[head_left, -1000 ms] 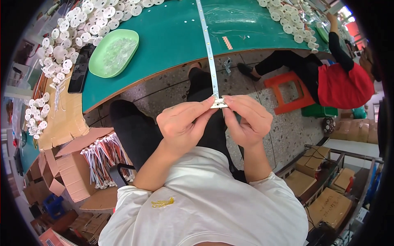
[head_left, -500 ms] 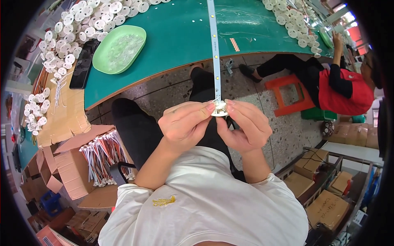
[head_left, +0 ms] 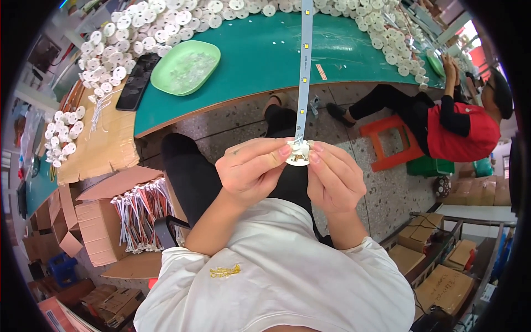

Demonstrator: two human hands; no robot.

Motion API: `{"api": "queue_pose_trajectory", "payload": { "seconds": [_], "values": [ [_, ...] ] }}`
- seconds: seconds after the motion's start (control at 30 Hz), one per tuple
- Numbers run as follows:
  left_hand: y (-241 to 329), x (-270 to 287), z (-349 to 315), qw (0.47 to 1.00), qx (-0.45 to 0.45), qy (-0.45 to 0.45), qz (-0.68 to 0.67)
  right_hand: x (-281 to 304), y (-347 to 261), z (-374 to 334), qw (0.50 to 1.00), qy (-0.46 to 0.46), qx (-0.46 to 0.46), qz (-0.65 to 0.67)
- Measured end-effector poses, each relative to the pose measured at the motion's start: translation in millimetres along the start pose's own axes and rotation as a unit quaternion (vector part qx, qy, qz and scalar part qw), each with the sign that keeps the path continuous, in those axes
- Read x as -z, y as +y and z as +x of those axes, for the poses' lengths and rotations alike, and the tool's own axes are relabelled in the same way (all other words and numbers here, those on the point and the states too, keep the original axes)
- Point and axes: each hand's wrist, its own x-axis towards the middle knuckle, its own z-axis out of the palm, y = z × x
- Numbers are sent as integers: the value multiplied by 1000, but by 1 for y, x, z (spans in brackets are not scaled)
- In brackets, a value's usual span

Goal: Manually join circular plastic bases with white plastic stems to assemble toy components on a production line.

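White cap (head_left: 298, 157) now more face-on

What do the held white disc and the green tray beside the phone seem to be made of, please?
The disc seems smooth white plastic, given its raised, moulded shapes, though ceramic is possible. The tray looks like smooth plastic, given its thin rim and even colour.

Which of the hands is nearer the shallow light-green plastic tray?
Left. In the picture, the left hand sits below the tray and to its right; the right hand is farther right.
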Motion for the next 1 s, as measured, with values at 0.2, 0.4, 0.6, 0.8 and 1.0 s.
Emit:
{"api": "queue_pose_trajectory", "payload": {
  "seconds": [0.2, 0.4, 0.6, 0.8, 1.0],
  "values": [
    [28, 25, 13, 999, -43, 10, 19, -3, -28, 20, 999, -6, 27, 23],
    [57, 82, 29, 996, -47, 6, 69, -32, -55, 48, 992, 20, 100, 79],
    [87, 143, 25, 982, -58, 45, 172, -76, -102, 76, 983, 51, 133, 118],
    [110, 215, 4, 960, -51, 102, 256, -136, -152, 91, 964, 31, 155, 212],
    [130, 293, -21, 915, -18, 158, 370, -211, -206, 105, 935, -18, 189, 298]
  ]
}}
